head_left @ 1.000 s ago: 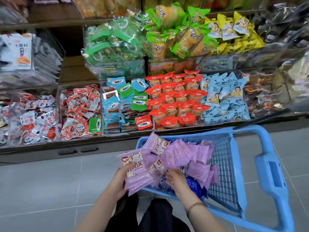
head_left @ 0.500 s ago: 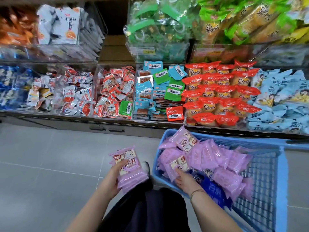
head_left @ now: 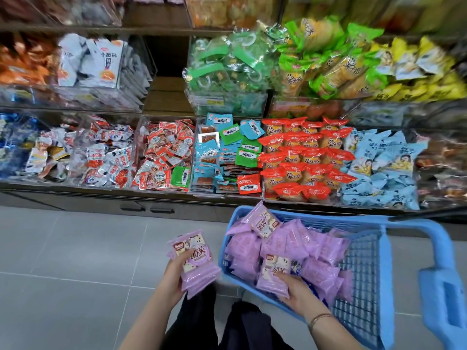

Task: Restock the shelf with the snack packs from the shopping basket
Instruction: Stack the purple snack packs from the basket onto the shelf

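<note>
Lying heaped in the blue shopping basket (head_left: 379, 286) are well over a dozen purple snack packs (head_left: 298, 246), too overlapped for an exact count; a stack of several packs (head_left: 195, 263), perhaps four, is clamped in the left hand (head_left: 174, 279) beside the basket; one pack (head_left: 274, 274) is gripped inside it by the right hand (head_left: 298, 294); two shelf (head_left: 166, 195) tiers of filled bins are seen beyond.

Shelf (head_left: 227, 198), snack-filled bins, labels blurred
</note>
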Motion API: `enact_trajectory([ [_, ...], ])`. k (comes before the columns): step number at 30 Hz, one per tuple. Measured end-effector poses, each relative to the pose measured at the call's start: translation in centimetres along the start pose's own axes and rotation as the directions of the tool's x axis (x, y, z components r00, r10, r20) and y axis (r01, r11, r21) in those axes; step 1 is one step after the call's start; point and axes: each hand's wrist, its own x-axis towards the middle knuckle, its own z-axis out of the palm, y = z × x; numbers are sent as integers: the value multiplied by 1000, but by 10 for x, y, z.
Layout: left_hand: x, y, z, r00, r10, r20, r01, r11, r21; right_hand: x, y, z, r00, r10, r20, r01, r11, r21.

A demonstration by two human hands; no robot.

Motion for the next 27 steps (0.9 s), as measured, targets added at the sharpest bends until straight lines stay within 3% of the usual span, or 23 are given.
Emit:
enact_trajectory([
  [5,-4,7,4,999,15,36,-15,1000,10,-31,-11,-35,986,-78,-148,72,996,-45],
  [10,-11,40,-20,998,9,61,-13,998,67,-47,-10,-22,959,-212,-186,218,976,11],
  [15,-21,110,-80,991,57,120,-76,984,164,-67,9,57,919,-321,-227,343,937,63],
  [21,-20,199,-136,990,97,101,-112,981,157,-93,28,189,891,-438,-123,455,854,252],
  [27,-9,279,-132,978,127,167,-162,962,220,-125,-10,270,816,-578,-1,556,784,276],
])
